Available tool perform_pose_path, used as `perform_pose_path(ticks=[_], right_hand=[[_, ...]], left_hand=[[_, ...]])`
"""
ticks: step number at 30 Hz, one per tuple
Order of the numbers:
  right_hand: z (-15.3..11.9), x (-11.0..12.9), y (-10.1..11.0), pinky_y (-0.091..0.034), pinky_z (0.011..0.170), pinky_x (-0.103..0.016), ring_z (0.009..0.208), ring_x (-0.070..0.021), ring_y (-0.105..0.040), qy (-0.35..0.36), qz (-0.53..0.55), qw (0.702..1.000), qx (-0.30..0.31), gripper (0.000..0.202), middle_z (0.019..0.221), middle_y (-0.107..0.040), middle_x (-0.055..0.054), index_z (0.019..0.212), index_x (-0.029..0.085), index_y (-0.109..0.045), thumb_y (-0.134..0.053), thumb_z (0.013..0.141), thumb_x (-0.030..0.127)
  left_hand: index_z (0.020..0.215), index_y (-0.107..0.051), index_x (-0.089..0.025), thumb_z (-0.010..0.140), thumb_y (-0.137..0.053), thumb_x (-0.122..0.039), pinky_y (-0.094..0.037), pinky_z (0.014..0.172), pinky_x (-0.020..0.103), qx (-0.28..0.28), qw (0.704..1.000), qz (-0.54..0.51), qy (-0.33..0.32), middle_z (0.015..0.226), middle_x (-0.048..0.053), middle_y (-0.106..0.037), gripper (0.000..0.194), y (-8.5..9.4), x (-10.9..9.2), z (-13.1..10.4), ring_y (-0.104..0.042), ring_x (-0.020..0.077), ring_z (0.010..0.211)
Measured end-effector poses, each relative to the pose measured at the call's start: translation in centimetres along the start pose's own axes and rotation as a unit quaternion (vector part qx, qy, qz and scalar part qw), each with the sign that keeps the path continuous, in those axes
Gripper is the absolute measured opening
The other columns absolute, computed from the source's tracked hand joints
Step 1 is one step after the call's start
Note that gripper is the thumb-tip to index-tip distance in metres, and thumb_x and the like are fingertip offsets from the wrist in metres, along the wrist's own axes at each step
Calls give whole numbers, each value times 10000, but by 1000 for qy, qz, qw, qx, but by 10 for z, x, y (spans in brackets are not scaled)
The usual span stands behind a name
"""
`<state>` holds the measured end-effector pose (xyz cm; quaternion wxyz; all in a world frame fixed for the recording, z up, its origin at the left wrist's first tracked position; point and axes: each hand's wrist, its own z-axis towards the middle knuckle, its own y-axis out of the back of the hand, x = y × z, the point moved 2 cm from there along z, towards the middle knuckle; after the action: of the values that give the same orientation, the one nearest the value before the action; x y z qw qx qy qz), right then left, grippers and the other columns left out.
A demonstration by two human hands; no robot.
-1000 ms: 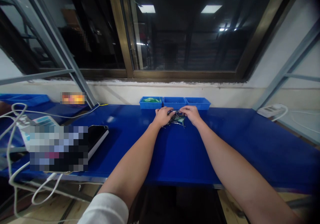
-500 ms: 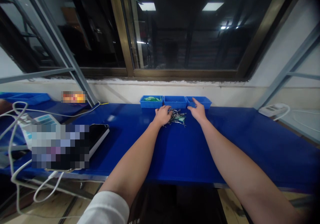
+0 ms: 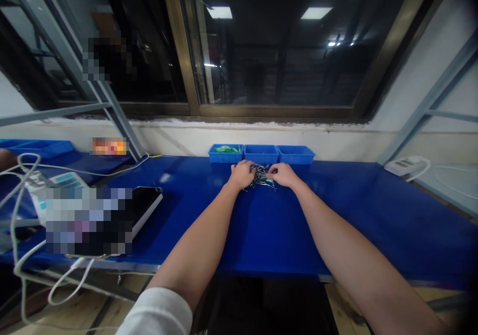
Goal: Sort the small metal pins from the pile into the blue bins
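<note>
L hand curled over the pile of small metal parts on blue desk; R hand pinching at pile's edge, grip pressed together; three blue bins just behind.

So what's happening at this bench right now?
A person leans over a blue worktable with both arms stretched out. The left hand and right hand rest on either side of a small pile of thin metal parts, fingers in it. Just behind the pile sit three blue trays in a row; the left one holds something green, and what the others hold cannot be made out. Whether either hand grips a piece is too small to tell.
</note>
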<state>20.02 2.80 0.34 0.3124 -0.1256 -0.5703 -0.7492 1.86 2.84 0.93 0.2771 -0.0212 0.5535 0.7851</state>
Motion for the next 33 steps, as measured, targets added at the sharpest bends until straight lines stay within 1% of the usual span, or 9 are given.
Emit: perform_pose_path(ticks=[4,8,11,14,17,20,26,29,33], right_hand=[[1,-1,0,-451,661,-269,688,-170,-608,27,-15,999,-9,100,722,-690,-32,695,204,-703,-624,706,264],[2,0,2,-450,689,-280,714,-175,-610,22,-9,999,-48,133,759,-698,-35,735,205,-705,-586,742,264],[2,3,2,-447,693,-280,718,-172,-610,24,11,998,-57,159,780,-702,-35,767,202,-701,-554,768,262],[1,7,0,-446,709,-286,712,-169,-609,45,39,997,-49,150,770,-700,-31,756,198,-694,-558,766,260],[2,8,-2,-452,685,-290,678,-166,-607,42,108,992,-45,151,728,-689,-32,782,180,-685,-570,748,272],[2,8,-2,-458,646,-281,652,-163,-604,27,219,975,-36,199,696,-675,-32,819,158,-679,-618,694,300],[0,9,1,-455,644,-286,632,-167,-596,-1,307,951,-48,216,661,-681,-31,679,159,-693,-674,620,366],[0,6,4,-457,660,-294,660,-187,-615,-32,283,953,-107,217,674,-692,-39,681,164,-708,-656,636,369],[4,-8,15,-467,726,-324,737,-221,-638,-97,200,938,-266,250,731,-706,-58,740,161,-724,-610,682,376]], left_hand=[[1068,-608,-243,863,-455,-289,-351,929,419,1,1000,-3,2,1127,61,-608,260,0,0,0,-511,235,1115],[1063,-618,-248,871,-451,-313,-347,935,403,4,1000,-12,-1,1122,53,-612,262,3,-3,-1,-514,224,1106],[1065,-621,-259,875,-456,-349,-350,926,380,3,999,-28,-29,1114,38,-620,267,3,-5,-1,-518,212,1101],[989,-647,-254,877,-463,-350,-357,901,359,5,997,-39,-60,1041,26,-642,236,3,-5,-1,-549,194,1038],[904,-659,-235,876,-470,-300,-351,894,352,1,997,-36,-62,986,24,-649,202,3,-4,0,-562,184,995],[881,-660,-226,872,-480,-272,-341,897,357,-2,998,-34,-56,970,25,-651,186,4,-4,1,-562,186,989],[903,-655,-233,882,-470,-302,-331,911,357,-3,998,-48,-45,986,21,-650,199,5,-6,-1,-558,182,997],[994,-631,-243,892,-451,-355,-323,926,365,-15,997,-60,-37,1051,29,-645,235,6,-8,-2,-539,190,1054],[1099,-577,-229,900,-426,-353,-322,937,381,-44,997,-59,-16,1126,43,-622,279,9,-8,-3,-518,198,1103]])
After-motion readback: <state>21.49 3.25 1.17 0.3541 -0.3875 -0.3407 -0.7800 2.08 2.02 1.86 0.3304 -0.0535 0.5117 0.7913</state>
